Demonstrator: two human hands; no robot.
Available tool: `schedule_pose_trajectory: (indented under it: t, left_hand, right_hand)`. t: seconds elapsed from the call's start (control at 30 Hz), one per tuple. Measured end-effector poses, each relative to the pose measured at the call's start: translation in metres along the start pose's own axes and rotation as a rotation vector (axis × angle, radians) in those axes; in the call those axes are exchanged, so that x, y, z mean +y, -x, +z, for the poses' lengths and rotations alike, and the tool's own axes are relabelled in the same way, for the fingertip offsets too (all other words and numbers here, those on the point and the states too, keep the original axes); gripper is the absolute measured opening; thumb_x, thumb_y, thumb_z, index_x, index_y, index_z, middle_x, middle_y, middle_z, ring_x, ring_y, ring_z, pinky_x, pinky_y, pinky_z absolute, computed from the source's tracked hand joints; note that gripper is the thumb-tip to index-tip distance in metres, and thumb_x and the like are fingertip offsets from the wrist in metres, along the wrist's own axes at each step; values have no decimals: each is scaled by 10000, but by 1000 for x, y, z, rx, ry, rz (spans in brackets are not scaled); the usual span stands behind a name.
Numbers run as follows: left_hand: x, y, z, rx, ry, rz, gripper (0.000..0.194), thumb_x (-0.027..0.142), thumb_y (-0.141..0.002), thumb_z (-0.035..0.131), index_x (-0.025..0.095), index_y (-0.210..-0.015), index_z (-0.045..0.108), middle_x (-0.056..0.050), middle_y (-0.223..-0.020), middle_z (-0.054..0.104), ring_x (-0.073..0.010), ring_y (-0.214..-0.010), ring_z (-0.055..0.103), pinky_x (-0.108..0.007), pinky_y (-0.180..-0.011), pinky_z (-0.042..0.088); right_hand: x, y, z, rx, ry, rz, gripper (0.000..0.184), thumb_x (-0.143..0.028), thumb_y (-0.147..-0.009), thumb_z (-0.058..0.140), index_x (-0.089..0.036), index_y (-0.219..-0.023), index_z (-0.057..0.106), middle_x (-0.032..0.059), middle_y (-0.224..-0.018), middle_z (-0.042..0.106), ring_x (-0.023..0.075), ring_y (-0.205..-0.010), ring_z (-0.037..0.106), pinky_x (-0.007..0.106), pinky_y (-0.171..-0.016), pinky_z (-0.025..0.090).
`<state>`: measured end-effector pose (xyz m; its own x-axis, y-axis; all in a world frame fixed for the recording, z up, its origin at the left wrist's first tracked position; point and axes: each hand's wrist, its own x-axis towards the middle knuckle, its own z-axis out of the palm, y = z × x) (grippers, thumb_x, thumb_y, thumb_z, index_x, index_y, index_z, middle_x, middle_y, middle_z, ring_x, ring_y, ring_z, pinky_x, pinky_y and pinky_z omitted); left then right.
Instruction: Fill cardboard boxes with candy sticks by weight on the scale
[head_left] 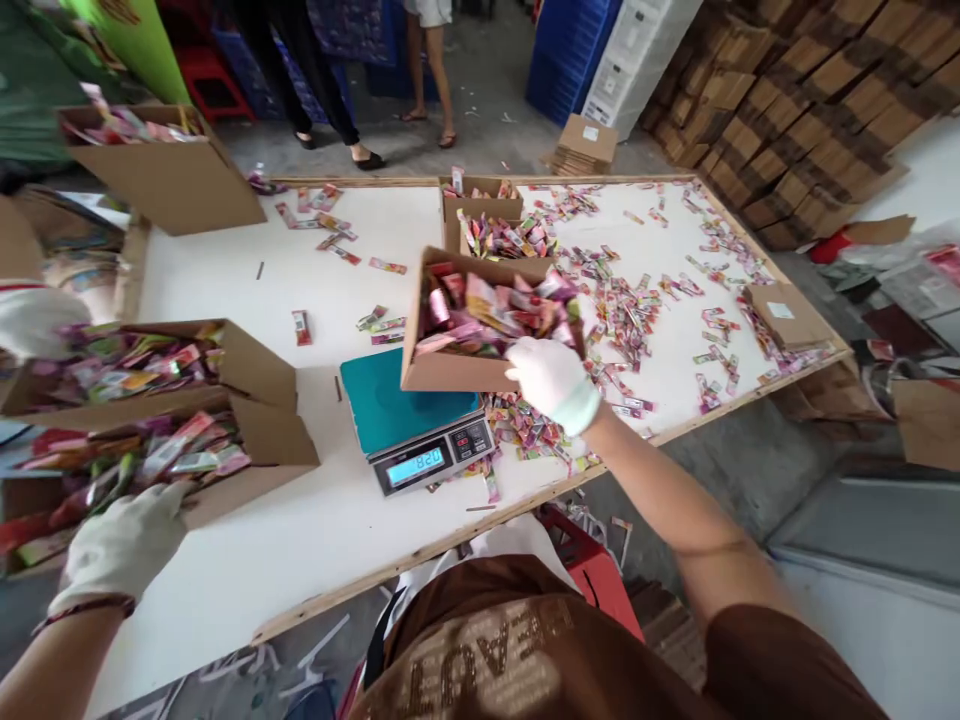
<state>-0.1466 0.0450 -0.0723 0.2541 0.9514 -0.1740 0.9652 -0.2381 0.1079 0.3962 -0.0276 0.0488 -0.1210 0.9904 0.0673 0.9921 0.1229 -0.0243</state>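
My right hand (551, 380), in a white glove, grips the near right side of an open cardboard box (461, 372) filled with small pink and purple packets (502, 308). This box overlaps the right part of a digital scale with a teal plate (375, 400); whether it rests on the plate I cannot tell. The scale's display (415, 467) is lit. Over at the left, my gloved left hand (127, 545) is closed on the near wall of another packet-filled cardboard box (259, 480). Its fingertips partly hide behind the rim.
A second filled box (259, 365) stands just behind the left one, beside another person's gloved hand (41, 322). More filled boxes (176, 185) stand at the table's far side. Loose packets (626, 315) cover much of the right side. Stacked cartons (810, 110) line the wall.
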Motion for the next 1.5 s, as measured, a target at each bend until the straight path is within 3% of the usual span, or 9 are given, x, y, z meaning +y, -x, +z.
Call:
schedule_pose_trajectory:
  t: [0.1,0.27,0.43,0.57,0.73,0.97,1.13,1.33,1.5]
  left_hand:
    - [-7,6,2,-1,-146,-62,346,400,-905,436,234,-1072,690,-140,-1103,733,-330,-914,641,-478,-833,515]
    - [43,45,5,356,-12,-52,405,443,-987,483,265,-1345,547,-120,-1491,571,-386,-1349,546,-593,-1125,442]
    - [90,80,39,348,310,31,412,455,-1018,519,219,-1356,548,-162,-1394,624,-349,-1299,616,-512,-1085,529]
    - [104,78,47,352,477,69,429,464,-1004,570,161,-1307,598,-203,-1318,665,-355,-1250,648,-515,-1070,546]
    - [111,44,1,394,679,58,662,572,-895,720,203,-1420,558,-137,-1256,686,-283,-1030,711,-459,-949,606]
    - [152,-7,-80,372,634,248,786,592,-832,750,204,-1480,531,-125,-1381,612,-206,-961,685,-376,-907,580]
    - [169,-18,-94,257,496,259,750,494,-837,700,158,-1486,532,-134,-1381,600,-190,-929,656,-317,-793,532]
    - [179,-22,-101,227,378,266,261,279,-934,504,162,-924,738,-87,-927,696,-205,-842,625,-314,-749,464]
    - [205,-5,-133,405,343,243,345,364,-1029,493,145,-1064,758,-82,-1079,724,-198,-903,642,-336,-793,474]
  right_hand:
    - [-62,-43,31,-169,14,-176,167,-181,-1003,565,-194,-1097,703,86,-1108,730,251,-963,696,373,-754,421]
    - [-108,-58,58,-276,38,-301,255,-81,-979,527,-187,-1145,688,86,-1133,714,252,-990,709,381,-776,478]
    - [-82,-31,23,-40,-354,-324,283,-244,-988,691,-187,-1259,633,104,-1267,682,247,-1163,670,403,-1001,547]
    - [-34,-15,-4,225,-596,-77,487,-384,-923,765,-232,-1344,574,118,-1295,643,258,-1116,676,436,-921,612]
    - [-10,-23,-4,209,-535,97,711,-554,-838,793,-238,-1415,524,147,-1326,602,273,-1027,685,463,-843,629]
    - [-59,-56,-4,93,-264,131,749,-656,-848,758,-206,-1408,547,177,-1281,588,349,-1038,672,518,-863,578]
    - [-78,-72,7,-80,-112,181,786,-679,-858,743,-188,-1445,565,213,-1318,601,344,-994,699,471,-843,553]
    - [-77,-82,13,-276,10,125,413,-189,-982,602,-133,-1390,632,205,-1164,744,323,-1020,713,444,-872,548]
    - [-37,-63,14,-106,-317,68,726,-346,-919,739,-188,-1571,464,119,-1208,731,258,-997,704,405,-889,577]
